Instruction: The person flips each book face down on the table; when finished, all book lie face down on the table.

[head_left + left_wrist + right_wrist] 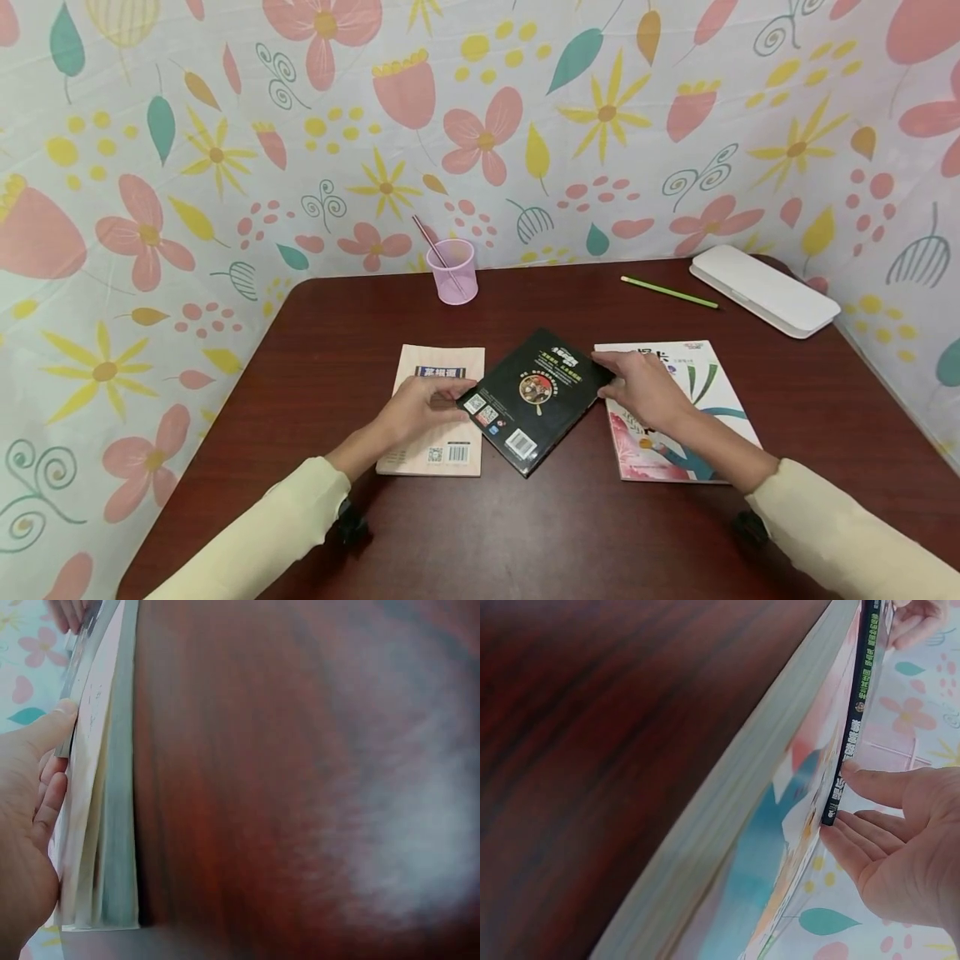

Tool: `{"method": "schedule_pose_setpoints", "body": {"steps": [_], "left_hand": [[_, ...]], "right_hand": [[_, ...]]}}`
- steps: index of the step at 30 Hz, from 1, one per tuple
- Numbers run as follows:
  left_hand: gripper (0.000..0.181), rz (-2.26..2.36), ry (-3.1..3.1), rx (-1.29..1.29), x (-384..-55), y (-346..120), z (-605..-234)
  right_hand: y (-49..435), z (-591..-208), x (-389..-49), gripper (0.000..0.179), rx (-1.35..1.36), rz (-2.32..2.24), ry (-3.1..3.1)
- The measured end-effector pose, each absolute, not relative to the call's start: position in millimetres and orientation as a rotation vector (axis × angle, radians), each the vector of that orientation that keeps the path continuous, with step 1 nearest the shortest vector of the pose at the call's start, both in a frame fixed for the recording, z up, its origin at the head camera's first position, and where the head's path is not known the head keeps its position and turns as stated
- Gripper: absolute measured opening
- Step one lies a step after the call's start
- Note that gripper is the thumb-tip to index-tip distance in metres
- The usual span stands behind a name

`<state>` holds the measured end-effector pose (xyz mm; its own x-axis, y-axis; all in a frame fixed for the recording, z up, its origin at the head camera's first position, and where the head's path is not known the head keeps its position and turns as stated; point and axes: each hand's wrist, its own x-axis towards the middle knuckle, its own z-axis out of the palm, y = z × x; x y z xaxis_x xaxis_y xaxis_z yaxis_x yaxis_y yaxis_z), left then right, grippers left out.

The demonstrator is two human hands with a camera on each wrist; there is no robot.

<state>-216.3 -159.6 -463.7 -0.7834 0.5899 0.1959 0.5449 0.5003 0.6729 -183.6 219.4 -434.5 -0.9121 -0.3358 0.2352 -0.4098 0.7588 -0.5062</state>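
- As a person's left hand [420, 408] and right hand [648, 387] grip it by opposite sides, a black book [534, 404] slants across the middle of the head view, between a cream book [453, 433] and a white book [705, 375] on the dark red-brown tabletop [585, 542].
- Only the head view shows the black book's cover face, with its round picture, square codes and barcode.
- Only the right wrist view reads its spine [853, 720], lettered in white and green; there the right hand's thumb and fingers pinch the spine's near end, with the other hand visible at the top.
- Seen from the left wrist, that hand's thumb lies on one side of the black book's edge and its fingers on the other, a narrow grip.
- Both wrist views look low along thick page edges [727, 787], a thickness hard to judge from the head; whether the black book touches the books under it cannot be told.
- Only the head view takes in the back of the tabletop whole: a pink cup [467, 279] holding a slim stick [429, 236], a green pencil [670, 292] and a white case [765, 292], before a flowered cloth [480, 192].
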Motion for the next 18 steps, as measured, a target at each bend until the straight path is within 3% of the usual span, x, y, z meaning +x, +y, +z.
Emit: {"method": "schedule_pose_setpoints", "body": {"steps": [18], "left_hand": [[0.041, 1.134, 2.671, 1.175, -202, -164, -466]], "right_hand": [[220, -436, -205, 0.044, 0.608, 0.875, -2.797]]}}
